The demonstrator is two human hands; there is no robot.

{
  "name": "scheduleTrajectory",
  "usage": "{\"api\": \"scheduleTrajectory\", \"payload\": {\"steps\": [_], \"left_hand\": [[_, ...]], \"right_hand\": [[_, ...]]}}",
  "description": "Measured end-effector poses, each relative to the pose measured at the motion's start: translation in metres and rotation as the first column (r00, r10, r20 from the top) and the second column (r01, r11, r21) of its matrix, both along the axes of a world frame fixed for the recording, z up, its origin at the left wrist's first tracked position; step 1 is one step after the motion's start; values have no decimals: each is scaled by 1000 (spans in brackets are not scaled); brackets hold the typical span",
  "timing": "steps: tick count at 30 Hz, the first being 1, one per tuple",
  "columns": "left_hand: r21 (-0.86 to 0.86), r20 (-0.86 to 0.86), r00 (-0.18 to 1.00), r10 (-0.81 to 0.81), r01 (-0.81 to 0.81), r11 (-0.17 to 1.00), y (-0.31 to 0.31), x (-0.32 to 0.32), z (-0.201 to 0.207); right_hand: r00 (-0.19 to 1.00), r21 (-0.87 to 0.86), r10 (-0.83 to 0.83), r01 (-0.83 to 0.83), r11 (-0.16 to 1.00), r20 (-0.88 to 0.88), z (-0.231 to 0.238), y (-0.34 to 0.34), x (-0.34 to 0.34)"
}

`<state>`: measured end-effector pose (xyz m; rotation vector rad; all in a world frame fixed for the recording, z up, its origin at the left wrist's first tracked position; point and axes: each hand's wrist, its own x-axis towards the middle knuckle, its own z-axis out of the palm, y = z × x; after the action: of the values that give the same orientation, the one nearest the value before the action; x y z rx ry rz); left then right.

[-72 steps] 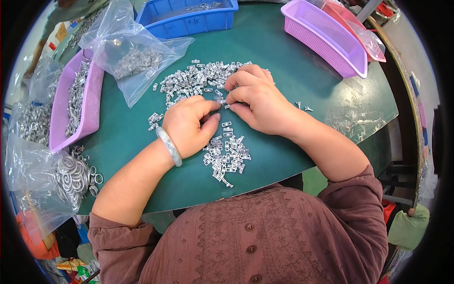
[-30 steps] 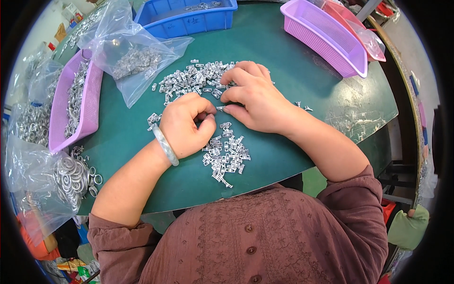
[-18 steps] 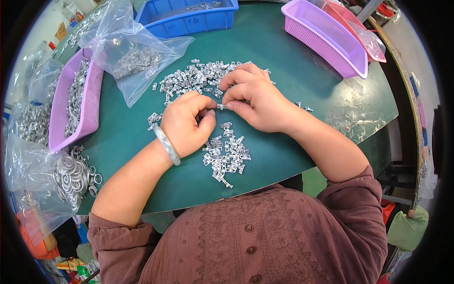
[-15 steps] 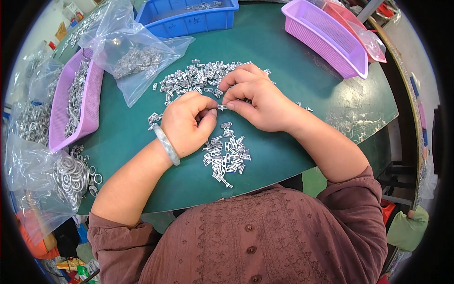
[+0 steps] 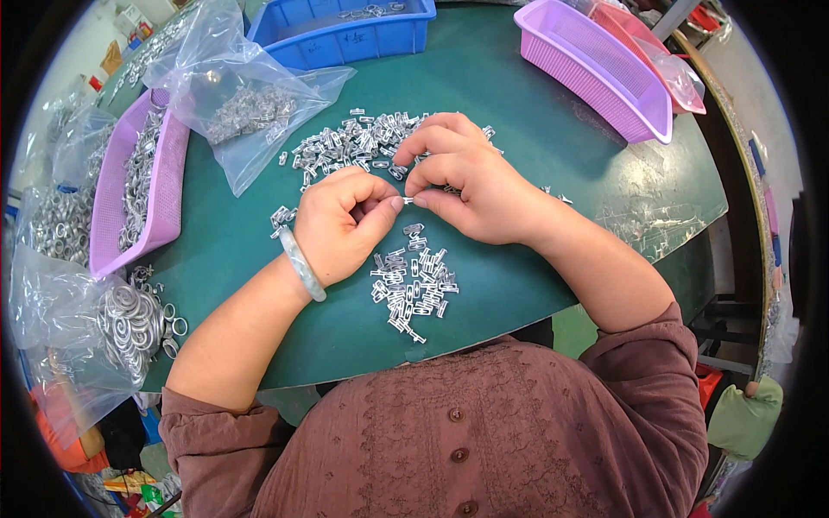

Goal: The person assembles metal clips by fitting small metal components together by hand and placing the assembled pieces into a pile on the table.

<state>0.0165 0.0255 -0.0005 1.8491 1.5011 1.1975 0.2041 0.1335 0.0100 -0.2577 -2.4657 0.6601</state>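
Between my fingertips is a small silver metal fitting, pinched from both sides. My left hand, with a pale bangle on its wrist, grips one end between thumb and forefinger. At the other end, the thumb and forefinger of my right hand close on it. Beyond my hands spreads a large pile of similar silver fittings, partly hidden by my right hand. Nearer me lies a smaller heap of fittings. A few more fittings rest beside my left wrist.
The green table carries a blue bin at the back and a clear bag of metal parts. A purple basket with metal parts stands left, near metal rings. Another purple basket is at the far right.
The pinched fitting has turned slightly and is more covered by my fingertips. My left thumb has moved a little right and up; the heaps look unchanged.
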Motion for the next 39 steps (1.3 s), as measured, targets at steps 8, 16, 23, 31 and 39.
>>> {"api": "scheduleTrajectory", "payload": {"steps": [8, 16, 23, 31, 39], "left_hand": [[29, 7, 1000, 11, -11, 1000, 0, 0, 0], [43, 1, 1000, 10, -10, 999, 1, 0, 0], [41, 4, 1000, 7, -7, 999, 0, 2, 0], [-13, -76, 995, -67, 66, 998, -1, 1, -1], [-32, -133, 987, -95, 91, 995, -1, 1, 2]], "right_hand": [[999, 91, -53, 51, 995, 10, -1, -1, 0], [998, 104, -55, 54, 993, 8, 2, -2, 0], [998, 108, -55, 55, 993, -4, 2, -3, 0], [994, 155, -63, 48, 987, 94, 3, 3, 4], [985, 247, -65, 23, 969, 161, 3, 5, 4]]}}
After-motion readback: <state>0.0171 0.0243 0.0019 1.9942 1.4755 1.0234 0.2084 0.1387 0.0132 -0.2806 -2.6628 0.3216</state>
